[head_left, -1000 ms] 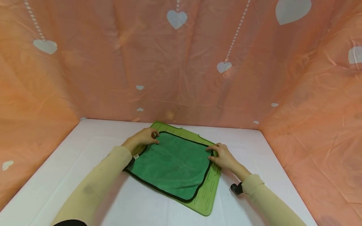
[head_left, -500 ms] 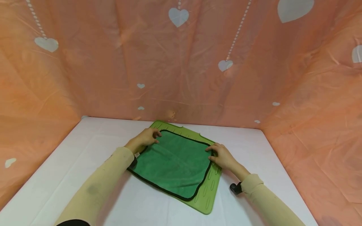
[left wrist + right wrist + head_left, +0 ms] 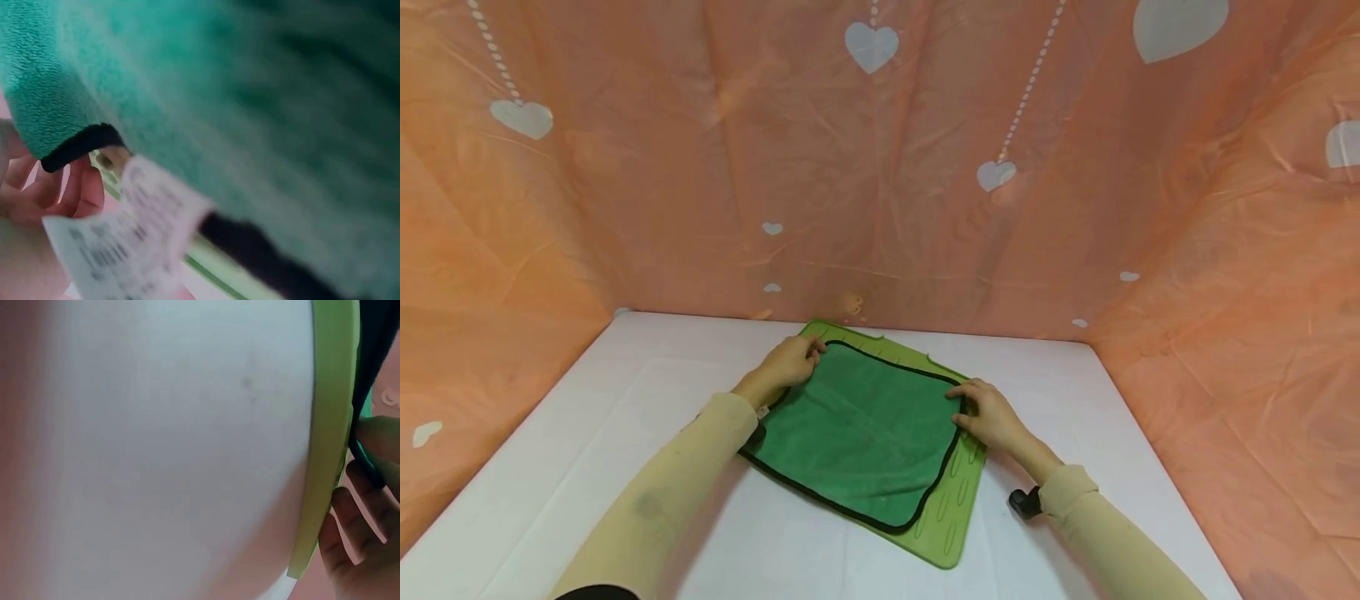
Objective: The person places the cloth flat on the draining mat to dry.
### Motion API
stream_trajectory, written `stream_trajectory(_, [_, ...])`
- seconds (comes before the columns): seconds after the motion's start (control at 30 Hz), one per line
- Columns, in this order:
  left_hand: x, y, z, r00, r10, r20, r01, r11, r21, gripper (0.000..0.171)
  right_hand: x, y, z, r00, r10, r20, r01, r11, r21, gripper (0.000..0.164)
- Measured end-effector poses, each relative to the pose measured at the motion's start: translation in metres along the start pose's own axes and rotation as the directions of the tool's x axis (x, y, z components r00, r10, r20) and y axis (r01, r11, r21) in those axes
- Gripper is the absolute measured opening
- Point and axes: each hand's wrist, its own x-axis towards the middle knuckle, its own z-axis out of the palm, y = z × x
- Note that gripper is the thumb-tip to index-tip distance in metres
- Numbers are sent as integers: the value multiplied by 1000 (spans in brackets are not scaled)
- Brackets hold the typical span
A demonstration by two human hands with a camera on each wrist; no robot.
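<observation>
A green towel (image 3: pixel 865 433) with black edging is spread over a lime-green mat (image 3: pixel 951 521), both lying askew to the table. My left hand (image 3: pixel 790 360) pinches the towel by its far left corner. The left wrist view has that corner between thumb and fingers (image 3: pixel 81 190), with a white printed label (image 3: pixel 131 231) hanging from the edging nearby. At the far right corner, my right hand (image 3: pixel 994 417) holds the towel's edge. Thumb and forefinger have the black edging (image 3: pixel 369 465) between them in the right wrist view, while other fingers rest near the mat's rim (image 3: pixel 331 400).
A white-covered table (image 3: pixel 700 350) carries the mat. Orange curtain (image 3: pixel 880 208) with pale hearts closes off the back and both sides. The mat's far corner lies close to the back curtain. Black wrist cameras (image 3: pixel 1025 502) sit beside the cuffs.
My left fingers have drawn together on the towel's corner, which has shifted slightly away from me. My right hand has stayed nearly still at its edge.
</observation>
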Motion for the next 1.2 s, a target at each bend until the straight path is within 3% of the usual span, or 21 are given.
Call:
stream_trajectory(0.17, [8,4,3,994,33,-101,-35,999,-19,26,-1,0,-3,998,48,-29,-49,998,-28,41])
stream_trajectory(0.33, [17,7,7,990,77,-121,-82,996,-40,23,0,1,-7,995,95,-14,-96,995,-39,45])
stream_trajectory(0.53, [21,6,9,990,101,-101,-104,994,-31,22,1,1,-8,991,128,28,-126,990,-65,48])
stream_trajectory(0.8, [20,2,9,990,142,-3,-142,989,38,30,-1,0,-9,988,139,66,-133,987,-93,51])
stream_trajectory(1.0, [5,9,9,986,164,33,-167,978,129,38,-8,-13,-9,998,54,30,-50,990,-134,53])
stream_trajectory(1.2, [-22,23,9,977,197,86,-214,922,321,52,-18,-38,-2,985,-131,111,144,983,-117,59])
